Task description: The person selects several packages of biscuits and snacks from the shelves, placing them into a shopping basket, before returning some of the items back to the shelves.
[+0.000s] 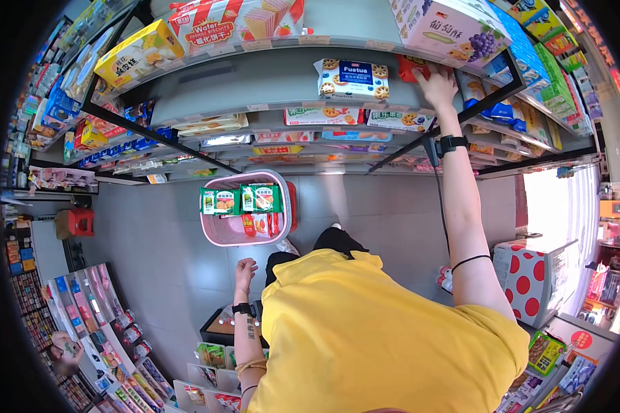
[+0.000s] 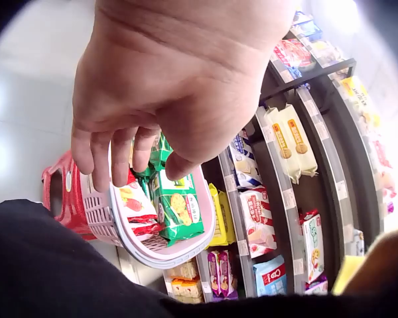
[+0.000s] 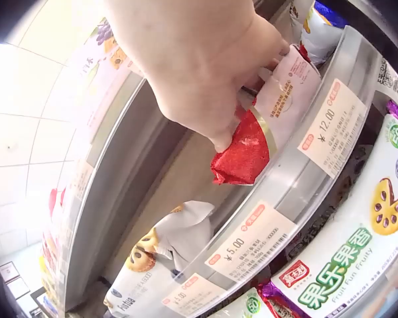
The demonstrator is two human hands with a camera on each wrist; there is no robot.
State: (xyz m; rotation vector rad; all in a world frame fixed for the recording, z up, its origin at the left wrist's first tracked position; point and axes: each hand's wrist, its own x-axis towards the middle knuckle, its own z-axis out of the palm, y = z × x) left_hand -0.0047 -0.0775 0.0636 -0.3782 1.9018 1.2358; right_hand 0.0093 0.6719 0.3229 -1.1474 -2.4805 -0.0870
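Observation:
On the upper shelf, my right hand (image 1: 437, 87) grips a red and pink snack packet (image 3: 268, 126). Its thumb lies at the red end and the fingers reach over the far side, partly out of sight. A white and blue Fustua biscuit packet (image 1: 353, 78) lies to its left on that shelf. My left hand (image 1: 245, 272) hangs loosely with relaxed fingers, holding nothing. It is beside a pink basket (image 1: 211, 231), which contains green biscuit packets (image 1: 261, 198) and a red packet (image 1: 260, 224); in the left wrist view the hand overlaps the basket.
Grey shelf edges with price tags (image 3: 251, 242) run below the packets. Over the right hand stands a grape biscuit box (image 1: 451, 31); a wafer box (image 1: 234, 22) is at upper left. A red stand (image 2: 67, 199) shows by the basket. A red-dotted box (image 1: 530, 279) is at right.

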